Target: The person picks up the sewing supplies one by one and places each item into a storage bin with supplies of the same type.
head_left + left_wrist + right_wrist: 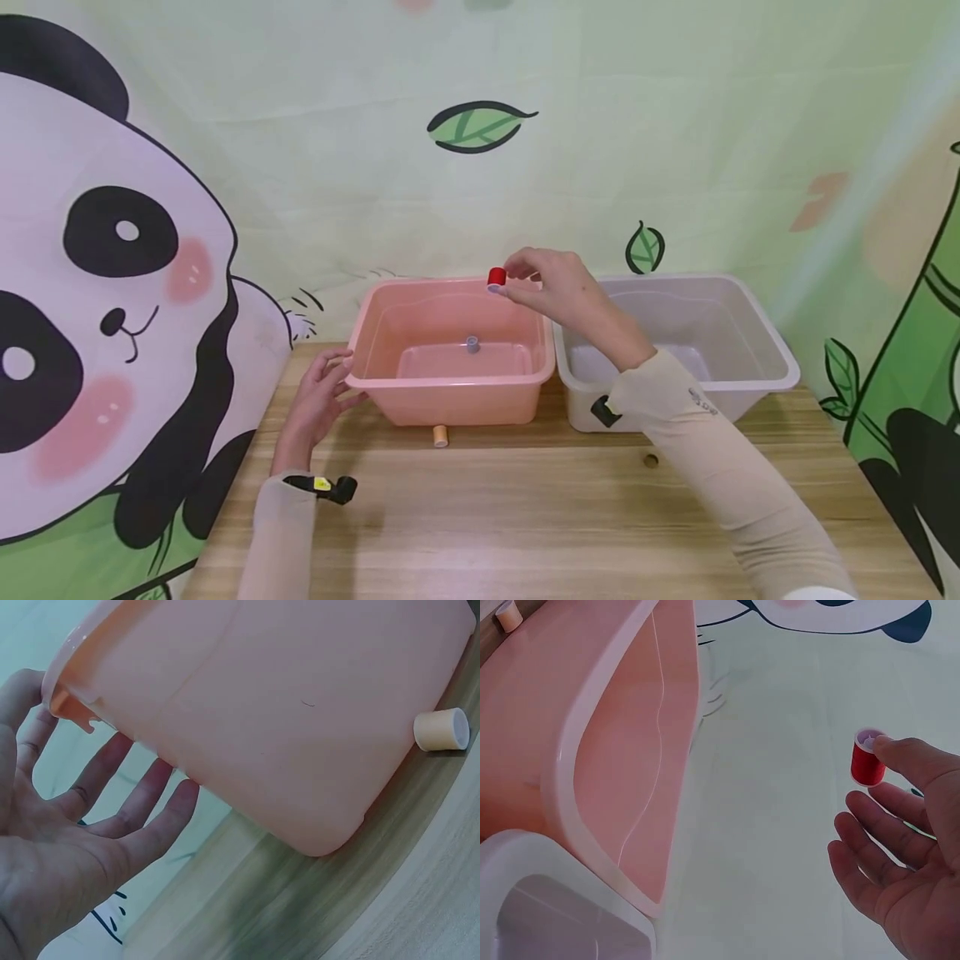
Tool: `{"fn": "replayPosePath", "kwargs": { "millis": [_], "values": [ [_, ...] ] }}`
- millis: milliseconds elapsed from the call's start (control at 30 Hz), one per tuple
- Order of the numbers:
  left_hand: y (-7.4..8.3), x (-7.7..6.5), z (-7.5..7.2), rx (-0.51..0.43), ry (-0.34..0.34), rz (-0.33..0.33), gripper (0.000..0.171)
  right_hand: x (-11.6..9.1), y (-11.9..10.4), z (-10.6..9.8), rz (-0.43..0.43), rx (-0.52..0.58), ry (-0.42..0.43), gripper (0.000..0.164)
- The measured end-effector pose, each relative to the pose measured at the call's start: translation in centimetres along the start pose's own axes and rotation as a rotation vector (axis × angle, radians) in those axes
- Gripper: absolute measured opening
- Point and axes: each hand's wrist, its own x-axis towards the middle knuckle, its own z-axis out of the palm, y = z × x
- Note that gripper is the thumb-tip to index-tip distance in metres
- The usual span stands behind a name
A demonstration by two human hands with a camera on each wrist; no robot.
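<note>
My right hand [566,287] pinches a spool of red thread [497,279] by its ends between thumb and fingertip, above the back right rim of the pink plastic bin [450,383]. In the right wrist view the red spool [868,761] shows its white end, while the other fingers [866,851] spread below it. At the bin's left end my left hand [318,396] holds the rim, the thumb over it and the fingertips against the outer wall. A grey spool [472,343] is inside the pink bin.
A light grey bin [678,387] stands right beside the pink one. On the wooden table [480,517], a pale orange spool [441,437] lies close to the pink bin's front. A printed panda curtain [337,167] hangs behind. The table has a small round hole [651,460].
</note>
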Motion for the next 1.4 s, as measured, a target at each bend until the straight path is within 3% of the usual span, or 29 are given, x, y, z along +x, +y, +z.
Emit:
{"fn": "replayPosePath", "kwargs": {
  "millis": [533,967,1200,1400],
  "values": [
    [-0.1,0.0,-0.9,0.007,-0.041,-0.017,0.038,0.3,0.6,0.9,0.021,0.006,-0.020,0.038],
    [0.0,0.2,-0.7,0.009,-0.009,-0.027,0.036,1.2,1.6,1.2,0.061,0.000,-0.029,0.040],
    [-0.2,0.2,-1.1,-0.014,-0.036,-0.027,0.025,1.6,2.0,1.5,0.078,-0.010,-0.037,0.040],
    [-0.2,0.3,-1.0,-0.018,-0.051,-0.028,0.028,1.9,2.2,1.6,0.096,0.001,-0.051,0.041]
  ]
}}
